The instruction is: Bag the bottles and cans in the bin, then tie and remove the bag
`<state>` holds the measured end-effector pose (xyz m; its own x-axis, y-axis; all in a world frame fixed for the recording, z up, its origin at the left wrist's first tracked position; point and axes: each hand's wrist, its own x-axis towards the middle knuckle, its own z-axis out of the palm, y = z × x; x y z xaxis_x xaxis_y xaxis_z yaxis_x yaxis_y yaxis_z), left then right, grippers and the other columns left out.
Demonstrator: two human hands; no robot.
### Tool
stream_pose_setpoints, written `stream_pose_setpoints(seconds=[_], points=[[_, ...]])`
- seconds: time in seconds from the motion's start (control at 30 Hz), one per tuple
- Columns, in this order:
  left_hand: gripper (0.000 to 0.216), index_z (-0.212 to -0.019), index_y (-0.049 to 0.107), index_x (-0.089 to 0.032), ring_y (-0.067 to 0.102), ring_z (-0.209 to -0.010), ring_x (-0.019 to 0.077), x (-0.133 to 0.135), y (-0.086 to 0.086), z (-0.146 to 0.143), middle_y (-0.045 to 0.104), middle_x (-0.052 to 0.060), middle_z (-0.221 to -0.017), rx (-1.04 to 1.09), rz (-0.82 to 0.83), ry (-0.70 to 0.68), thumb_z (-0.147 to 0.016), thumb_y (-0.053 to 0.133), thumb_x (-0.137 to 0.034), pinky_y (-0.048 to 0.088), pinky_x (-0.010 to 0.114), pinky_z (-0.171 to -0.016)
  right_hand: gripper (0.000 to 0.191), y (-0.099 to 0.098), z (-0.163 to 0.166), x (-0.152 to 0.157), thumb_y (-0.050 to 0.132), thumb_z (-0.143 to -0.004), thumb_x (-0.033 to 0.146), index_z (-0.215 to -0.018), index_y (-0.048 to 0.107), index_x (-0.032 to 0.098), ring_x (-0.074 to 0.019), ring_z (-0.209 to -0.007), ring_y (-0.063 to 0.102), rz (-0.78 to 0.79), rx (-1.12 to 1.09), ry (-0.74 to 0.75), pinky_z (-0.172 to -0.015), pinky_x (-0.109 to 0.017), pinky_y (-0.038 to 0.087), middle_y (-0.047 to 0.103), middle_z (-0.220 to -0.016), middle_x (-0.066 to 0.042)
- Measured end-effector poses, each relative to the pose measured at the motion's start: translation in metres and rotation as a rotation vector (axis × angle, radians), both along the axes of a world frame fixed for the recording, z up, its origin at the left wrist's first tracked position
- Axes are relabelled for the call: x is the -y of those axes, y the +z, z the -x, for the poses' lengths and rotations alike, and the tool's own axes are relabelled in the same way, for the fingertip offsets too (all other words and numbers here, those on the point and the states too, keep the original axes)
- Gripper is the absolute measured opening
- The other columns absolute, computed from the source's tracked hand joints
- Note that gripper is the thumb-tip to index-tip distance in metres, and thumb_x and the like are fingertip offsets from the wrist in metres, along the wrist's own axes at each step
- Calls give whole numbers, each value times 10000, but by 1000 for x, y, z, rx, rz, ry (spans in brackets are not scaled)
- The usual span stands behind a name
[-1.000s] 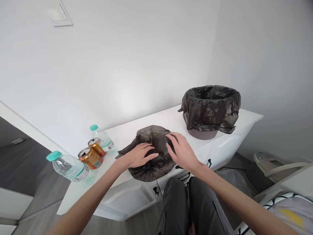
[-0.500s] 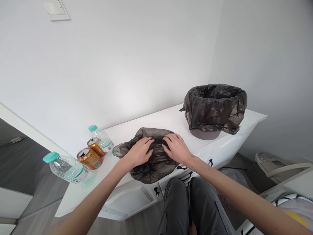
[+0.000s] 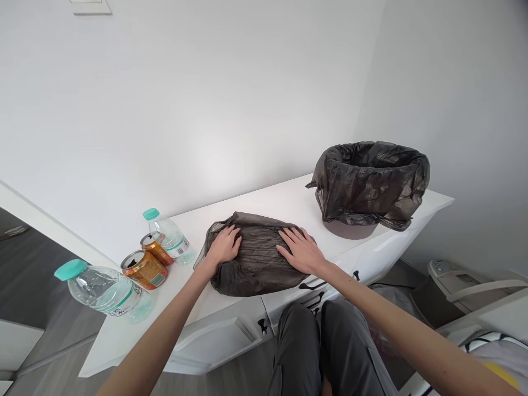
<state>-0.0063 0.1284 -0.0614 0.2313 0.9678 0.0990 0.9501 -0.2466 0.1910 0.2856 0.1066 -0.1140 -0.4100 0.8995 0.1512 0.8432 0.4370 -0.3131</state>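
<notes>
A dark, see-through plastic garbage bag (image 3: 258, 261) lies bunched on the white cabinet top (image 3: 280, 201), its front edge hanging a little over the cabinet's edge. My left hand (image 3: 225, 245) rests on the bag's left part, fingers stretched out. On its right part lies my right hand (image 3: 301, 250), flat with fingers spread. Both palms press on the plastic, and neither hand grips it. Wrinkles run across the bag between the hands.
At the right end stands a trash bin (image 3: 350, 230) lined with a dark bag. Two orange cans (image 3: 146, 269) and two clear bottles (image 3: 109, 291) with teal caps stand at the left. Black handles (image 3: 263, 325) stick out in front.
My hands have moved apart, the left one leftward, and the bag between them is spread flatter and wider. The left fingers have straightened. The view has shifted slightly.
</notes>
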Motion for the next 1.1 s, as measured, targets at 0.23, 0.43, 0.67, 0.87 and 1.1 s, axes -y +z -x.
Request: stream_pose_setpoints(seconds=[0.23, 0.43, 0.67, 0.87, 1.1], points=[[730, -1652, 241, -354, 205, -1602, 259, 90, 23, -12, 294, 11, -1712, 81, 195, -446, -1009, 440, -636, 286, 466, -1283, 770, 0, 0, 2, 135, -1052, 631, -1650, 300, 174, -286, -1584, 219, -16, 4, 8, -1300, -536, 90, 325, -1691, -78], [1251, -1680, 23, -319, 31, -1606, 398, 152, 15, 30, 37, 79, -1751, -98, 197, -503, -749, 760, -712, 119, 618, -1290, 779, 9, -1, 7, 150, -1052, 643, -1648, 304, 165, -282, -1591, 204, 7, -11, 10, -1303, -530, 106, 309, -1695, -91], [823, -1627, 303, -409, 293, -1573, 250, 186, 13, 60, 327, -56, -1688, -9, 152, -355, -886, 402, -63, 275, 531, -1286, 752, 42, -16, 42, 191, -1061, 648, -1633, 343, 183, -306, -1610, 114, 40, -141, 101, -1295, -604, 33, 246, -1712, -87], [414, -1300, 686, -277, 743, -1053, 240, 183, 70, 44, 771, 32, -1229, 238, 111, -149, -974, 431, -268, 600, 317, -863, 549, 42, -45, 76, 401, -1064, 523, -1535, 508, 261, -255, -1538, 360, -24, -240, 414, -1302, -549, 160, 508, -1583, -63], [489, -1443, 543, -253, 639, -1231, 354, 122, 140, 3, 742, 106, -1226, -59, -317, 138, -989, 472, -420, 476, 555, -1070, 422, 32, -37, 70, 483, -1020, 533, -1223, 697, 231, -257, -1132, 684, -105, -319, 312, -1171, -469, 377, 762, -1167, -81]])
